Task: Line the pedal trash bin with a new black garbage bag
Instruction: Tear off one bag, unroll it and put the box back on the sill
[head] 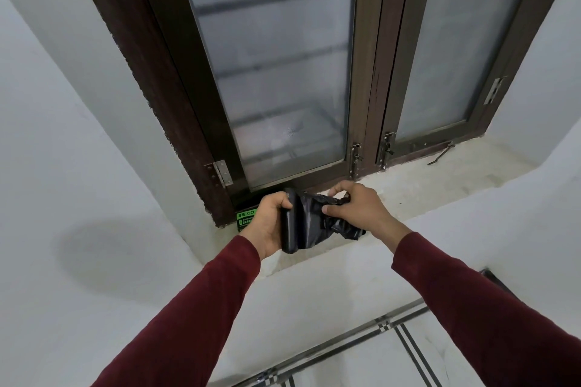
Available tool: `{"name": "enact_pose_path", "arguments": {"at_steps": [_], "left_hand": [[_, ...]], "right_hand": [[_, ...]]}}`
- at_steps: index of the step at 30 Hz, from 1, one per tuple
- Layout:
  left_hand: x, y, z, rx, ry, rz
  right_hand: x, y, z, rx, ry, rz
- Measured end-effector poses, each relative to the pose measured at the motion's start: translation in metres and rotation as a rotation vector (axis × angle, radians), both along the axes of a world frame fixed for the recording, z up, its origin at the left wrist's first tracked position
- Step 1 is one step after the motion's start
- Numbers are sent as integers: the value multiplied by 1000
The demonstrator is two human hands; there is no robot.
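My left hand (pixel 267 223) grips a black roll of garbage bags (pixel 290 229), held upright above the window sill. A loose black bag (pixel 317 217) is drawn out sideways from the roll to the right, crumpled at its end. My right hand (pixel 352 207) pinches that loose end between thumb and fingers. A green and black garbage bag package (pixel 246 218) lies on the sill behind my left hand, partly hidden by it. The pedal trash bin is not in view.
A pale stone window sill (pixel 424 179) runs under a dark brown framed window (pixel 367 78) with frosted panes and metal latches. White walls flank the recess. Below lies a tiled floor (pixel 371 355) with dark stripe inlays.
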State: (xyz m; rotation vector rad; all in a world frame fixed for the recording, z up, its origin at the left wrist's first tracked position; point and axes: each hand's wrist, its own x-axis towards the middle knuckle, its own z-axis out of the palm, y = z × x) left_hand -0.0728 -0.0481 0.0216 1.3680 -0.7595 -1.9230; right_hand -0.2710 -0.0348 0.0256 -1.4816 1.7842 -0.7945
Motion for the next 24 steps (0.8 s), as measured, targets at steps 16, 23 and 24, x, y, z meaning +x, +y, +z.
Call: {"name": "enact_pose_path", "arguments": {"at_steps": [16,23,24], "left_hand": [[3,-3,8,-7,-6,4],[3,0,12,-71,-37,-32],[3,0,12,-61,-42,-25]], "right_hand": [[0,-5,10,14,-53,22],[6,-2,7,-139,53,55],[5,-2,10,-129,39,75]]}}
